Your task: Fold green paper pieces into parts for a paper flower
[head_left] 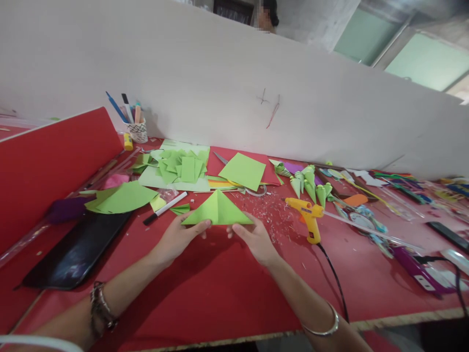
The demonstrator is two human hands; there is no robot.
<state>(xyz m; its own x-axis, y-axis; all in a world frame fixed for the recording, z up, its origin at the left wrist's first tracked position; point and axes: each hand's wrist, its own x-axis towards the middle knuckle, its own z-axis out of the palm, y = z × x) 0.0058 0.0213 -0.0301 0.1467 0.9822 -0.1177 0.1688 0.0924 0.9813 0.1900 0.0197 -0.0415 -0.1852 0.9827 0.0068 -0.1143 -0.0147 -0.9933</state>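
Between my hands is a light green sheet of paper (217,211), folded to a triangle with its point away from me and a crease down the middle. My left hand (180,234) grips its left corner, thumb on top and fingers underneath. At the right corner my right hand (255,239) pinches it the same way. The paper is held just above the red table (220,293). Beyond it lies a flat green paper square (244,170) over scissors (220,158). A black-and-white marker (164,208) is close to my left hand.
A yellow glue gun (309,217) with a black cord lies right of my hands. Green paper cones (309,183) sit behind it. Cut green pieces (188,168) are heaped at the back. A black tablet-like slab (76,254) lies left; a pen cup (137,131) stands by the wall.
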